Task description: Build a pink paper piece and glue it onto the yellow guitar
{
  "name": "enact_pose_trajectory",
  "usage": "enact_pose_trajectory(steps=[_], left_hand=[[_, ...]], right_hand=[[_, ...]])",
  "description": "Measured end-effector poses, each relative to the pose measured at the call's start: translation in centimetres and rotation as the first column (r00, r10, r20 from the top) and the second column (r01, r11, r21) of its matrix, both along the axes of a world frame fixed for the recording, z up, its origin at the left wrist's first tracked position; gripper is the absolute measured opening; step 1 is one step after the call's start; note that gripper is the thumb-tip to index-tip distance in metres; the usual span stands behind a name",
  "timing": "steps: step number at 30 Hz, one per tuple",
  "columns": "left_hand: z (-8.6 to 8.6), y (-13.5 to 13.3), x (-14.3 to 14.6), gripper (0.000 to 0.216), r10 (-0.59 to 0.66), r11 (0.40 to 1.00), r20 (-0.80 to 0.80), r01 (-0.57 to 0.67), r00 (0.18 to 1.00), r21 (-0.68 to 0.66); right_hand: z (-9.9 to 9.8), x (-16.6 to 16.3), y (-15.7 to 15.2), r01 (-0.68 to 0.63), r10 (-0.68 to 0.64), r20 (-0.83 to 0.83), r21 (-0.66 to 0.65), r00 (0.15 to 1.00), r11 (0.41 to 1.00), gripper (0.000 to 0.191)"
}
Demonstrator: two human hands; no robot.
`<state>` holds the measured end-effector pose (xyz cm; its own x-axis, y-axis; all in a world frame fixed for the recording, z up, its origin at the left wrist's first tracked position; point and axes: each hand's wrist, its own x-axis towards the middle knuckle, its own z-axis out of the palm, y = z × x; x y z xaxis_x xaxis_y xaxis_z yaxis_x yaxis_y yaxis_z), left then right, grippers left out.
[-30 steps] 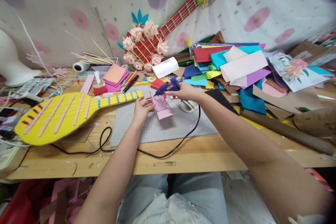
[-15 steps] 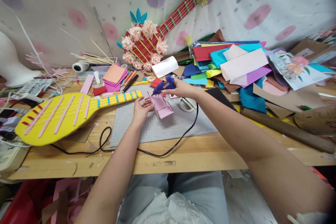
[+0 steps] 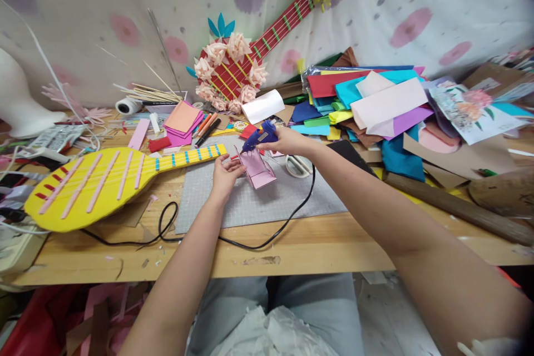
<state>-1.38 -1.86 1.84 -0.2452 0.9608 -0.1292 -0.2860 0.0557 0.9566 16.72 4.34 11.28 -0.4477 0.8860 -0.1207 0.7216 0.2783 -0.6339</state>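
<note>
A blue hot glue gun [image 3: 262,134] is gripped in my right hand [image 3: 286,142], its nozzle pointing down and left at the top of a small pink box-like paper piece [image 3: 259,169]. My left hand [image 3: 226,174] steadies that piece at its left edge, thumb and fingers closed about the side. Under both lies a grey cutting mat [image 3: 208,203]. White-handled scissors [image 3: 297,166] rest just right of the pink piece. The glue gun's black cord [image 3: 287,228] loops across the mat toward the left.
A yellow paper guitar [image 3: 89,183] lies to the left, its neck reaching my left hand. Behind stands a red guitar [image 3: 229,79] with paper roses. Coloured felt and paper sheets [image 3: 387,100] pile up at right, beside a brown tube [image 3: 450,206]. Markers [image 3: 207,130] lie behind the mat.
</note>
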Motion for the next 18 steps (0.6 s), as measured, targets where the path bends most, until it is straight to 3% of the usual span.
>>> enact_pose_trajectory(steps=[18], left_hand=[[-0.07, 0.06, 0.02, 0.063, 0.008, 1.0, -0.009, -0.008, 1.0, 0.001]], right_hand=[[-0.39, 0.34, -0.17, -0.021, 0.02, -0.102, -0.002, 0.995, 1.0, 0.039]])
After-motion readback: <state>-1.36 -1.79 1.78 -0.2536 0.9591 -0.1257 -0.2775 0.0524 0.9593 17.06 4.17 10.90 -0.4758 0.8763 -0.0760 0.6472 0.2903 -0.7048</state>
